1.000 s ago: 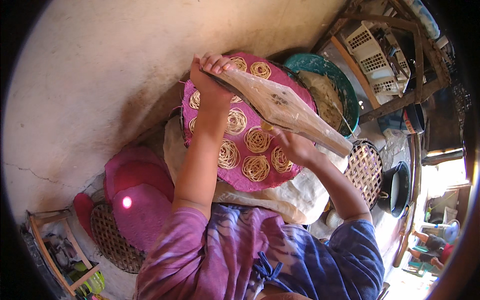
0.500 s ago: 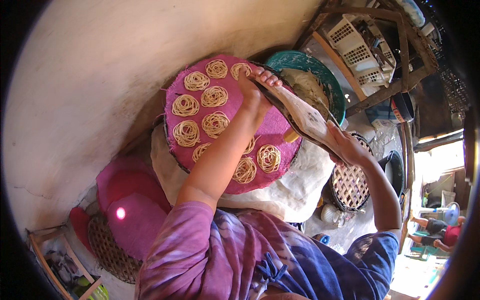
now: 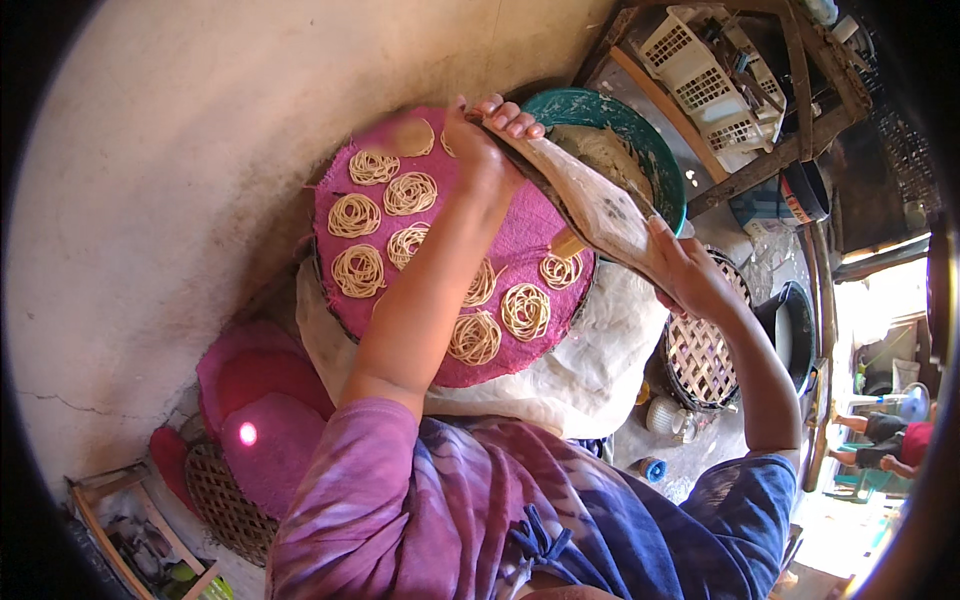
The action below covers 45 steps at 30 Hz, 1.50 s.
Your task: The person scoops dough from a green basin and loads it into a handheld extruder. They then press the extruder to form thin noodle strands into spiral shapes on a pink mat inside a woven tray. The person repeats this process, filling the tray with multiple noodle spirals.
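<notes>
Both my hands are closed around the ends of a long wooden hand press point(image 3: 610, 212), which slants above a round tray covered in pink cloth point(image 3: 530, 215). My left hand point(image 3: 488, 135) wraps its far left end, and my right hand point(image 3: 685, 265) grips the nearer right end. A yellowish peg-like part point(image 3: 566, 243) sticks out under the press, just above a coil of noodle strands point(image 3: 561, 270). Several more noodle coils point(image 3: 410, 194) lie across the cloth, some hidden by my left forearm. Beside my left wrist is a blurred tan round part point(image 3: 410, 137).
A green basin point(image 3: 673, 165) holding pale dough stands behind the press. White cloth point(image 3: 610, 350) lies under the tray. At right are a woven basket point(image 3: 700, 365), a black bucket point(image 3: 790, 335) and a white crate point(image 3: 700, 85). Another person point(image 3: 890, 440) is at far right.
My hands and the press have shifted a little away and to the left. A noodle coil now shows beside the yellowish peg, where none was visible. The whole view has moved slightly.
</notes>
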{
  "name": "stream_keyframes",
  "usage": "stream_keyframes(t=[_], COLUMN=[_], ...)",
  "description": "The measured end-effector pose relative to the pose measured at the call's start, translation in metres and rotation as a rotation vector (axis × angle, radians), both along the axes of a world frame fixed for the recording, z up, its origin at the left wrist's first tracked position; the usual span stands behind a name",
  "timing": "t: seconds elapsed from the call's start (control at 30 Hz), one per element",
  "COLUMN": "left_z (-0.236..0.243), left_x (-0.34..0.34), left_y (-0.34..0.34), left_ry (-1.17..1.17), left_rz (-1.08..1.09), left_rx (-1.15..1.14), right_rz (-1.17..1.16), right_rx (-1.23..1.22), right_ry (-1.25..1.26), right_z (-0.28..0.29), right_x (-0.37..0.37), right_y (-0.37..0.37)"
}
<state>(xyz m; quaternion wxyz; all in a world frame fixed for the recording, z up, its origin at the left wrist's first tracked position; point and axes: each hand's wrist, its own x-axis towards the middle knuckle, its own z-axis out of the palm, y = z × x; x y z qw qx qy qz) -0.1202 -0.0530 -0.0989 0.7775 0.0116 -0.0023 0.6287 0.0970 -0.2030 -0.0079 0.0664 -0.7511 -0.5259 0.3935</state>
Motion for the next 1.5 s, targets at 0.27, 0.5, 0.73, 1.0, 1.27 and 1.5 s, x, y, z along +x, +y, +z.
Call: stream_keyframes(t=[0.27,0.5,0.73,1.0,1.27,1.5], left_z=[-0.012,-0.032,-0.048,-0.046,0.053,0.125], left_x=[0.024,0.042,0.033,0.005,-0.046,-0.07], left_y=[-0.023,0.005,0.007,0.018,0.017,-0.039], left_ry=[-0.009,-0.139,-0.373,-0.32,-0.188,0.578], left_rz=[-0.09,-0.17,-0.267,-0.108,-0.225,0.243], left_rx=[-0.145,0.114,0.188,0.299,0.643,0.737], right_rz=[-0.051,-0.037,-0.112,0.081,0.482,0.359], right_rx=[-0.012,-0.072,-0.221,-0.197,0.357,0.382], right_ry=[-0.005,0.202,1.264,1.025,0.194,0.483], right_z=[0.0,-0.008,-0.075,-0.127,-0.104,0.015], right_x=[0.017,0.04,0.042,0.04,0.012,0.0], right_y=[-0.024,-0.019,-0.001,0.013,0.014,-0.021])
